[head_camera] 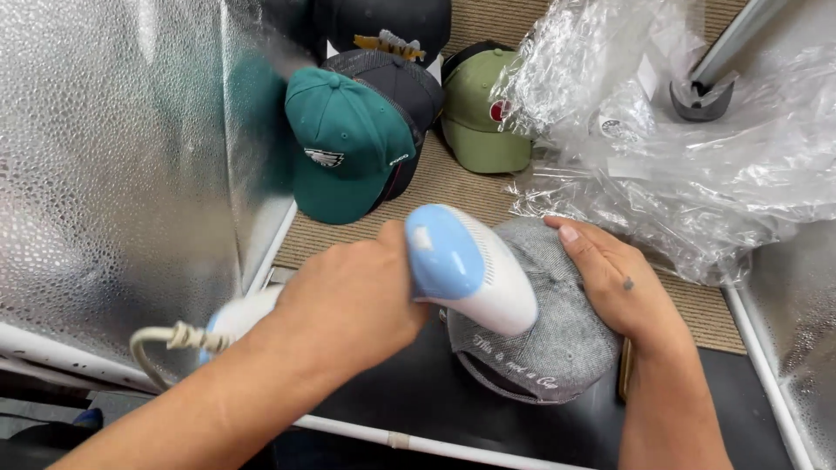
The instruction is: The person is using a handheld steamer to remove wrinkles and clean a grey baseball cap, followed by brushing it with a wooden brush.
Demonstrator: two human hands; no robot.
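Both hands work over a grey cap that sits on a dark surface low in the view. Left hand is closed around the handle of a small white-and-blue handheld steamer, whose rounded head lies against the cap's crown; a pale cord trails from its back end toward the left. Right hand lies open and fairly flat on the cap's right side, fingers spread over the fabric, steadying it rather than gripping.

The cap looks light and soft — woven cloth over a crown that would dent under pressure — so it seems best held by the side of the crown or by the stiffer brim, which is mostly hidden here. The steamer looks like hard, smooth plastic, light enough for one hand.

Beyond the grey cap, on a tan woven mat, rest a teal cap, a dark mesh-backed cap behind it, and an olive cap. Crumpled clear plastic wrap fills the upper right. A dimpled silver panel stands along the left.
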